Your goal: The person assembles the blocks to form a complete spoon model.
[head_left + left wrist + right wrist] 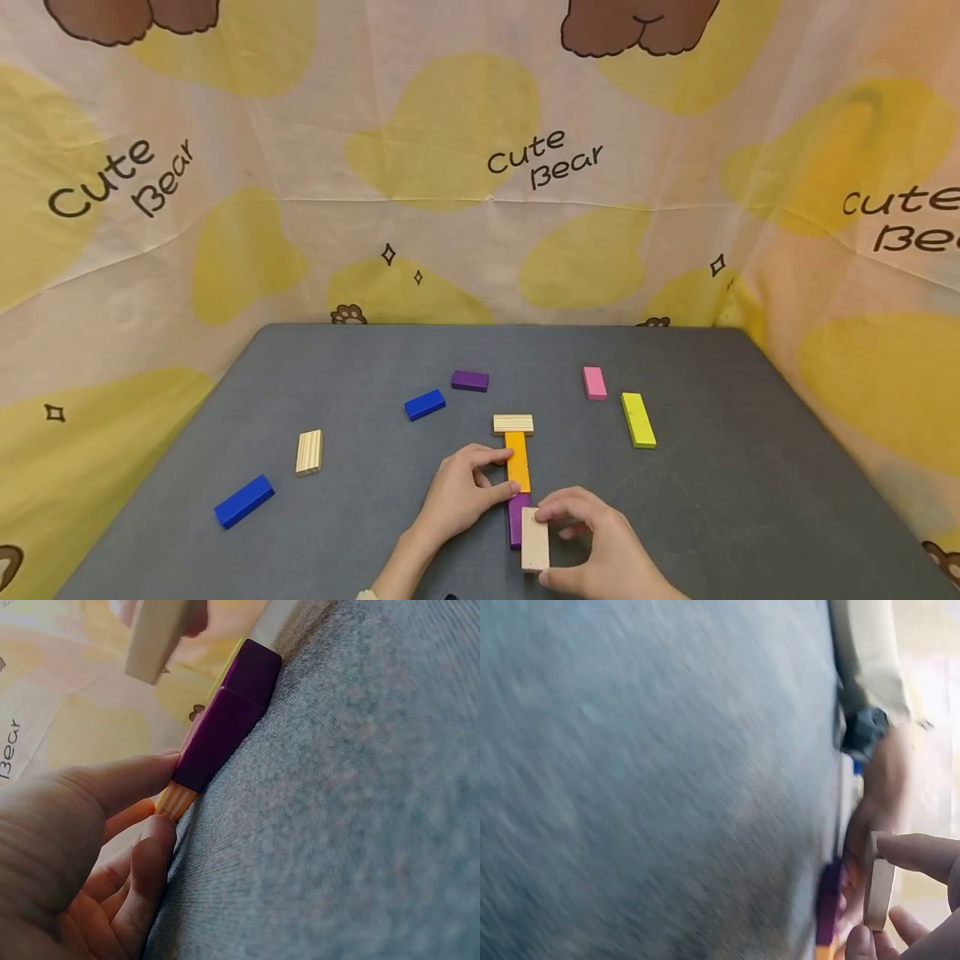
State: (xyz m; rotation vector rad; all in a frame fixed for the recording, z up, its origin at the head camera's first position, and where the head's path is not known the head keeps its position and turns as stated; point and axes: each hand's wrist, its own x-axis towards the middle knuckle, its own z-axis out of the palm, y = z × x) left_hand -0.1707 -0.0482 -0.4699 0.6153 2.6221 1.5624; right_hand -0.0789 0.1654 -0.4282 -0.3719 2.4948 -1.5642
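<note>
**Toward the near edge of the surface, a held wooden block [535, 540] hangs over a short row**

From my end, I see the right hand [600, 542] pinching that pale block, thumb at its near end and fingertips at the far end. Gripped by its ends, it leaves its broad face uncovered, which I judge helps with lining it up. The left wrist view shows it clear of the surface [720, 467], above and slightly right of the purple block's near end.

My left hand [461, 492] has thumb and forefinger parted, tips touching the left side of the orange block [517, 462], the thumb beside its joint with the purple block [515, 525]. I read this as steadying the row. Orange and purple run end to end toward the near edge; a crosswise wooden block [513, 425] caps the far end like the bar of a T.

All are straight-sided bricks. The held one looks smooth and bare, the crosswise one streaked with grain, the purple one evenly coloured. The dark grey surface has a ribbed, cloth-like texture up close.

Toward the left edge lie a long blue block [244, 501] and a striped wooden block [309, 452]; toward the far right corner, a pink block [595, 383] and a yellow-green block [638, 421].
</note>
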